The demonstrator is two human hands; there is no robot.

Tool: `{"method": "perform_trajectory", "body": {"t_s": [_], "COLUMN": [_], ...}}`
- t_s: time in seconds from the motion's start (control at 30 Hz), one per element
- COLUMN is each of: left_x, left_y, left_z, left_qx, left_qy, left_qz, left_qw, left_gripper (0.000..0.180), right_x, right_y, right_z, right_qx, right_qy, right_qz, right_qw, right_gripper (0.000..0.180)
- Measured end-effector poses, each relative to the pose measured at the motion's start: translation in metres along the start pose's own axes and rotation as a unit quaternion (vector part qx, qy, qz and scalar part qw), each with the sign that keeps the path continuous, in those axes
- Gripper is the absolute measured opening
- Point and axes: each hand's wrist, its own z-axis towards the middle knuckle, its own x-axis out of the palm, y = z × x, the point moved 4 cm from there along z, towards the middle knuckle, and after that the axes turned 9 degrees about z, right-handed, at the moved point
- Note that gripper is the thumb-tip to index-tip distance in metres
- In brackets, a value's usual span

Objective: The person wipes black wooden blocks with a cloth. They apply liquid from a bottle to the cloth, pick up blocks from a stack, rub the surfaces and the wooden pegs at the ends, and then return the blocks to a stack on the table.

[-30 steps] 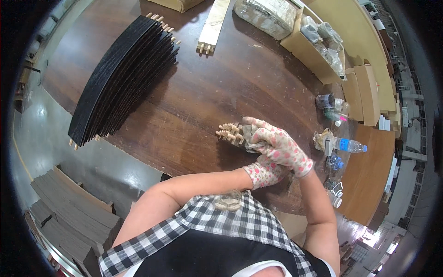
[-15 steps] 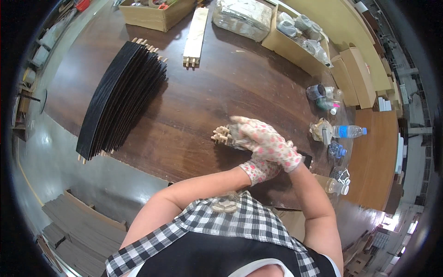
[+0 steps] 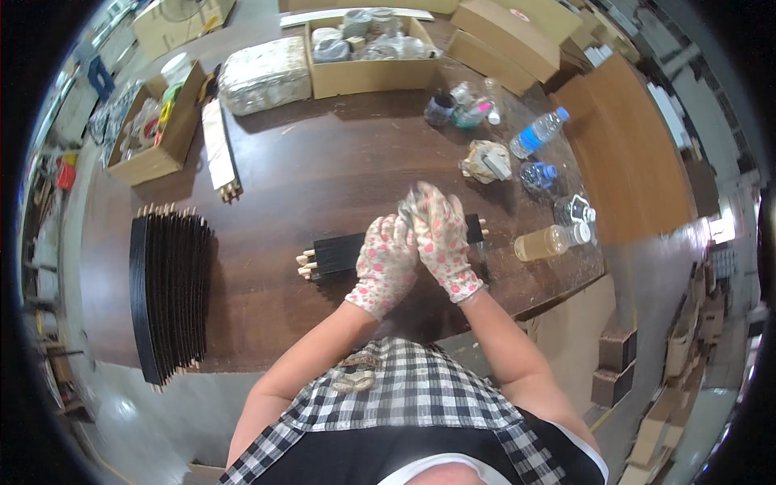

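— So what does each grip hold?
— The left hand [image 3: 385, 263] presses down on a black slat bundle [image 3: 347, 252] on the table [image 3: 323, 170]; the right hand [image 3: 440, 238] is closed on something pale, too blurred to name.
— And the bundle's middle?
— Hidden beneath both gloves; only its ends show either side.

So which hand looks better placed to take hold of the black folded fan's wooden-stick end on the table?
Probably the left hand: it lies on the black fan nearer the wooden sticks, while the right hand sits toward the opposite end.
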Motion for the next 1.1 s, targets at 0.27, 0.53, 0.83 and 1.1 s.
{"method": "perform_trajectory", "body": {"t_s": [0.27, 0.53, 0.83, 1.1], "left_x": [-0.018, -0.056, -0.058, -0.037], "left_y": [0.014, 0.049, 0.039, 0.056], "left_z": [-0.001, 0.006, -0.012, -0.036], "left_qx": [-0.011, -0.02, -0.009, -0.005], "left_qy": [-0.009, 0.063, 0.073, 0.103], "left_qz": [-0.076, -0.037, 0.027, -0.019], "left_qw": [0.997, 0.997, 0.997, 0.994], "left_gripper": [0.07, 0.048, 0.051, 0.074], "right_x": [-0.086, -0.076, -0.101, -0.081], "right_y": [-0.165, -0.118, -0.097, -0.057], "right_z": [-0.043, -0.083, -0.077, -0.035], "right_qx": [0.233, 0.273, 0.25, 0.186], "right_qy": [-0.154, -0.213, -0.238, -0.197], "right_qz": [0.031, 0.43, 0.365, 0.463], "right_qw": [0.96, 0.834, 0.865, 0.844], "right_gripper": [0.02, 0.013, 0.016, 0.019]}}
